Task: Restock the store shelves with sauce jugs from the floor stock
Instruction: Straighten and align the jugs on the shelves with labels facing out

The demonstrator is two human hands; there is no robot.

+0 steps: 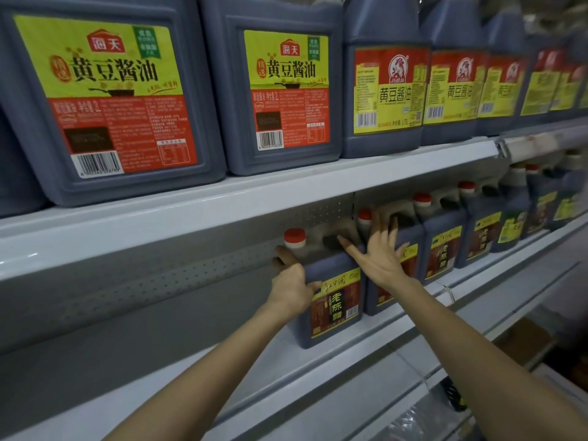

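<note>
The jug point(334, 300) stood upright on the lower shelf point(375, 338), at the left end of a row of jugs point(477, 230). The left hand point(291, 281) gripped its left side. The right hand point(380, 249) was open, fingers spread, at its top right corner and the next jug point(415, 246).

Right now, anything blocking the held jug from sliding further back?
Nothing visible. Left hand grips the vinegar jug, right hand rests on top; shelf left of it is bare to the back panel. Directly behind it is hidden.
</note>
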